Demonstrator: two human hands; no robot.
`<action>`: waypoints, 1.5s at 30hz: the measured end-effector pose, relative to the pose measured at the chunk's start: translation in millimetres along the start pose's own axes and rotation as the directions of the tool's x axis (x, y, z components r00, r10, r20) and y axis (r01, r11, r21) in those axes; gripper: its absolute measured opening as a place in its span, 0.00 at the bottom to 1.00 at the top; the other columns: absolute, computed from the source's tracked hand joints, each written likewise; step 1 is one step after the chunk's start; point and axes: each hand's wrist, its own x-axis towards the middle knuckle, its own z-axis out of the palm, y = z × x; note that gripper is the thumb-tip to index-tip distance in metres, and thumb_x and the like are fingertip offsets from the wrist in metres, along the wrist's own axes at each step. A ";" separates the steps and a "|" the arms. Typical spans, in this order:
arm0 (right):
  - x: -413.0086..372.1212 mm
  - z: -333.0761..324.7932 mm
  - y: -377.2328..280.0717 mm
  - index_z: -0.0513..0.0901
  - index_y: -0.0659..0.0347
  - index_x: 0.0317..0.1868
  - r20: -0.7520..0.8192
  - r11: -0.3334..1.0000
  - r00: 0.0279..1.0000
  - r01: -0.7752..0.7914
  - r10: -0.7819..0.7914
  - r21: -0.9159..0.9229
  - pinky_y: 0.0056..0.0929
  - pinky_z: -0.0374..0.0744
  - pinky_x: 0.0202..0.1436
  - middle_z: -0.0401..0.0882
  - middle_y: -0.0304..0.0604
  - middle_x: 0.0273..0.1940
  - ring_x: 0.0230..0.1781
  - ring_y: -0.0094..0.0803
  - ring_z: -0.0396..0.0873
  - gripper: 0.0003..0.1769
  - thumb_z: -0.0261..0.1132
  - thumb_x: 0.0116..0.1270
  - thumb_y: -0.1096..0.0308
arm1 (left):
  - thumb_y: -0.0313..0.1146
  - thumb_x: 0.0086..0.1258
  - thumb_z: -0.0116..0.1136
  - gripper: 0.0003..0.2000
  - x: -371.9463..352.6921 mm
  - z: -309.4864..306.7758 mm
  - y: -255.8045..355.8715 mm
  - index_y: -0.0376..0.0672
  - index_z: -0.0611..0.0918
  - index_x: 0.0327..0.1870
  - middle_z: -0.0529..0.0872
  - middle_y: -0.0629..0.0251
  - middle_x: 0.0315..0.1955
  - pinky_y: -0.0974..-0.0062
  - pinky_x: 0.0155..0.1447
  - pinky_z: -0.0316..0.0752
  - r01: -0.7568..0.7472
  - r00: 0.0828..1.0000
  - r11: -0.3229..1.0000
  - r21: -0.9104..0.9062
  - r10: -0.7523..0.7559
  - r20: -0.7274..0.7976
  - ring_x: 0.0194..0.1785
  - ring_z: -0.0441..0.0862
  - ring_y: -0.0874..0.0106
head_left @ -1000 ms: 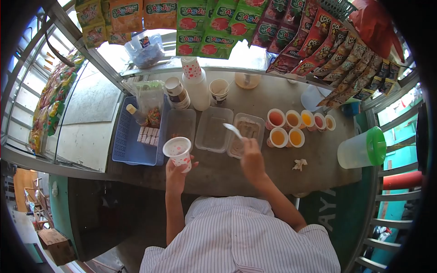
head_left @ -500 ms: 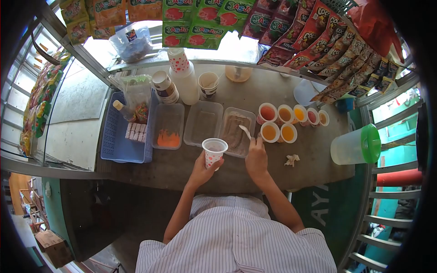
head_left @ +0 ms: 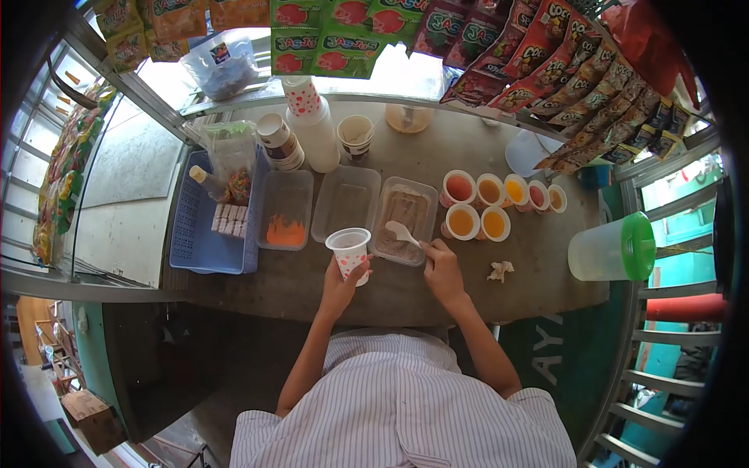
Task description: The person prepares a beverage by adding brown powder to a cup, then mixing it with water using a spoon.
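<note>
My left hand is wrapped round a paper cup, white with red dots, held upright near the table's front. In my right hand the fingers pinch the handle of a white spoon. The spoon's bowl lies over a clear plastic container of brown powder, which bears scooped marks. Left of it stand a container with no visible contents and a container with orange powder at one end.
Several cups of orange and red drinks stand right of the powder. A crumpled tissue and a green-lidded jar are farther right. On the left is a blue basket; stacked cups stand behind. Sachets hang overhead.
The spoon has swung to the left over the brown powder, its bowl now pointing left. The cup in my left hand has shifted slightly left and tilts a little more.
</note>
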 end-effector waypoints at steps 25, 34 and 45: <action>4.3 -23.5 -0.5 0.85 0.69 0.45 0.012 0.995 0.997 0.070 -0.071 0.077 0.37 0.77 0.39 0.78 0.53 0.35 0.34 0.49 0.80 0.11 0.60 0.64 0.80 | 0.36 0.66 0.71 0.19 -8.0 -1.7 14.3 0.38 0.78 0.53 0.85 0.67 0.39 0.81 0.42 0.77 -0.090 0.975 0.988 0.124 0.112 -0.190 0.40 0.81 0.81; 28.4 -18.7 3.6 0.83 0.63 0.50 0.056 0.944 0.961 0.277 -0.271 -0.182 0.41 0.79 0.44 0.75 0.50 0.39 0.40 0.48 0.80 0.17 0.60 0.61 0.81 | 0.33 0.68 0.68 0.21 -7.8 10.9 9.6 0.38 0.75 0.59 0.85 0.64 0.45 0.75 0.47 0.82 0.019 0.993 0.994 0.110 -0.006 -0.119 0.46 0.84 0.75; 12.3 -30.8 13.3 0.83 0.64 0.50 0.016 0.952 0.969 0.246 -0.247 -0.181 0.41 0.80 0.43 0.76 0.49 0.39 0.40 0.48 0.80 0.17 0.59 0.61 0.81 | 0.33 0.69 0.67 0.21 -5.2 16.3 8.1 0.38 0.74 0.60 0.84 0.63 0.46 0.73 0.49 0.85 0.039 0.996 0.996 0.083 -0.032 -0.088 0.47 0.84 0.74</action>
